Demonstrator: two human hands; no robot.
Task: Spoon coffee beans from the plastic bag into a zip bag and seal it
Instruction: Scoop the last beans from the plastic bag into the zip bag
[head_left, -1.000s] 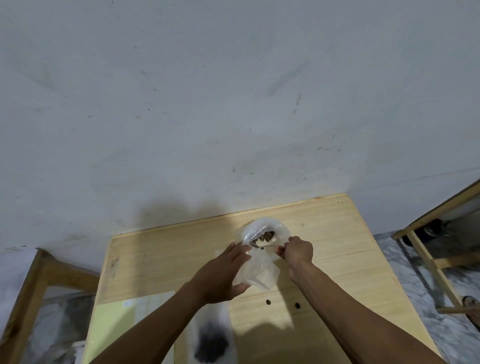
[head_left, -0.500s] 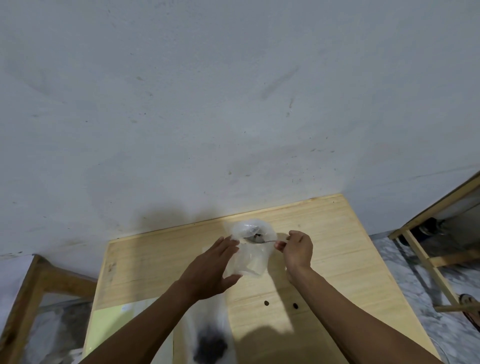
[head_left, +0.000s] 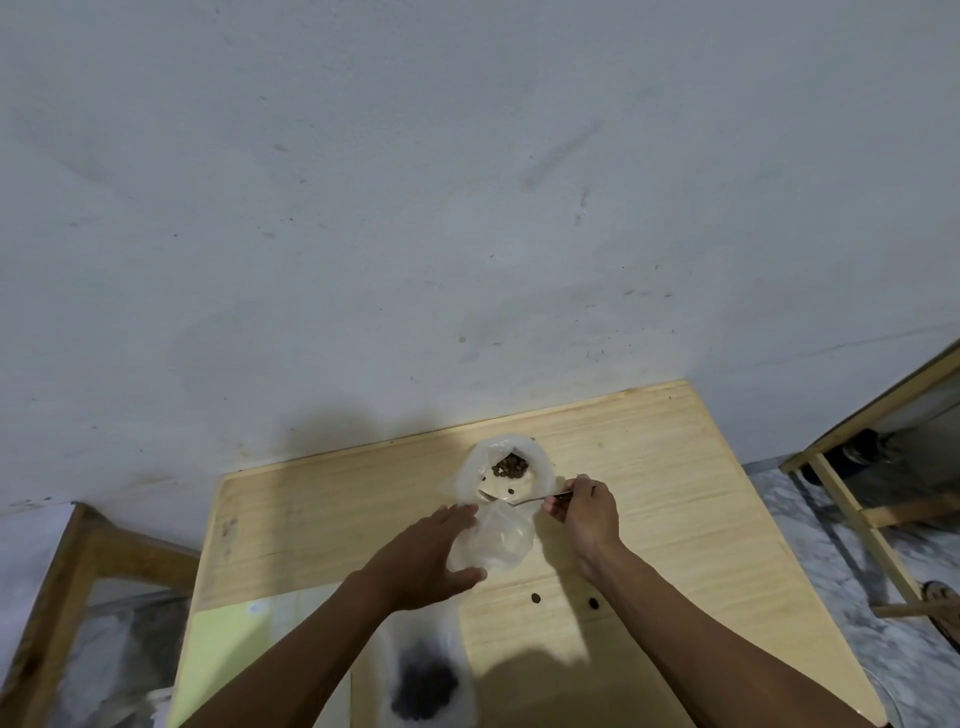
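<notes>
While the left hand (head_left: 431, 558) cups the near side of a clear bag (head_left: 496, 538) standing on the wooden worktop (head_left: 649, 519), fingers spread and thumb curled under the bag's base, the right hand (head_left: 589, 514) pinches the handle of a metal spoon (head_left: 530, 500) between thumb and fingers. The spoon lies almost level, its bowl end reaching left to the bag's upper part; whether the bowl is full or bare is too small to tell. Just beyond, towards the wall (head_left: 467, 208), a white translucent bag (head_left: 506, 467) sits open with a small heap of brown coffee beans (head_left: 510, 466) showing in its mouth, and a few single beans lie lower inside it. The two bags touch or overlap where the spoon meets them, and I cannot tell where one ends and the other begins, nor which is the zip bag. Two loose beans (head_left: 535, 598) rest on the bare wood near the right forearm. At the near edge of the worktop another clear plastic bag (head_left: 423, 675) lies flat with a dark mass of beans in it, partly under the left forearm. A pale green sheet (head_left: 234, 639) covers the near left corner. Wooden frames stand off to either side on a marbled floor (head_left: 810, 519).
</notes>
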